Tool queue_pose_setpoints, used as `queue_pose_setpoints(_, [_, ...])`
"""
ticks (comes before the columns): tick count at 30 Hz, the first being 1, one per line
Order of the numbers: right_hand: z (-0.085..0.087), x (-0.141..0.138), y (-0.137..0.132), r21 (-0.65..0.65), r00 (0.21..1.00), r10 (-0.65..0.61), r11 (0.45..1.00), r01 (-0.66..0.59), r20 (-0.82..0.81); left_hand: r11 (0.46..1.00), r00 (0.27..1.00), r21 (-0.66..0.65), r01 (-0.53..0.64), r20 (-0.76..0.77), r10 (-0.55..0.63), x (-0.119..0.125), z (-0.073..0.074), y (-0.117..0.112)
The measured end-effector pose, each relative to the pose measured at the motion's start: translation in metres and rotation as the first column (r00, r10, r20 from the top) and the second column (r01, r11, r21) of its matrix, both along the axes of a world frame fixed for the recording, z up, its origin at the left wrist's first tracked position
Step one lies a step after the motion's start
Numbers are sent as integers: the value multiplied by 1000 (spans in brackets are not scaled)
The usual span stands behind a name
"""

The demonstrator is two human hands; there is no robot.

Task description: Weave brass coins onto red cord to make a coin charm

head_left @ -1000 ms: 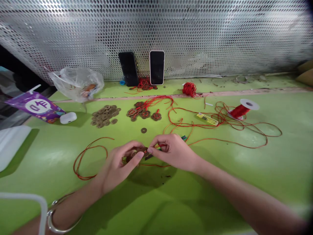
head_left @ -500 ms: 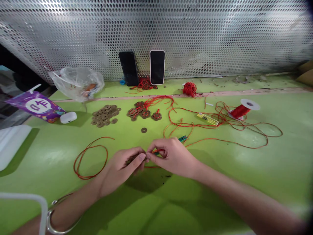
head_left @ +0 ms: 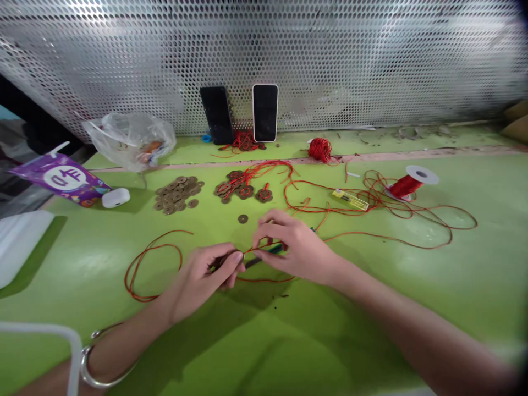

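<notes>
My left hand (head_left: pixel 214 267) is closed, thumb against fingers, on brown holed coins mostly hidden by the fingers. From its thumb tip a red cord (head_left: pixel 248 251) runs to my right hand (head_left: pixel 295 245), which pinches it between thumb and forefinger. Beneath the right hand lies a slim tool with a green handle (head_left: pixel 275 249) and a grey blade-like end; its kind is not clear. Just beyond the hands rests a single holed coin (head_left: pixel 243 219). To the left of my left hand is a loose coil of red cord (head_left: pixel 131 269).
A pile of holed coins (head_left: pixel 175 195) and a group of coins tied with red cord (head_left: pixel 245 191) lie further back. A red cord spool (head_left: pixel 406 186) and a yellow packet (head_left: pixel 350 200) are right. Two phones (head_left: pixel 265 113) lean on the perforated panel (head_left: pixel 330 66).
My right hand has moved up and slightly away from the left, drawing a short length of red cord taut between them. The tool's grey end now shows. My left hand has barely moved.
</notes>
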State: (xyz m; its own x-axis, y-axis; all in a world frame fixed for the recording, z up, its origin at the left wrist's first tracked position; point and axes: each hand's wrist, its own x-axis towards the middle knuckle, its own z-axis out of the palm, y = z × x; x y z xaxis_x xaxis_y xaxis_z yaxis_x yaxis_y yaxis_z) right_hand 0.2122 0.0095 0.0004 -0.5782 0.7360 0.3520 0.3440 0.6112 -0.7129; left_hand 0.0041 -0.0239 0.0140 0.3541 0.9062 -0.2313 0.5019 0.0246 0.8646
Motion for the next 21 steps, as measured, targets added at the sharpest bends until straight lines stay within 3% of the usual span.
queue_pose_setpoints(7, [0, -1, 1, 6, 999, 52, 999, -52, 0, 1000, 1000, -18, -26, 9, 26, 0, 2, 2])
queue_pose_setpoints(14, [1, -1, 4, -111, 997, 73, 991, -76, -28, 999, 999, 26, -37, -27, 37, 2, 4, 1])
queue_pose_setpoints(21, [6, 4, 11, -43, 999, 37, 998, -36, 35, 999, 998, 35, -36, -54, 38, 1, 6, 1])
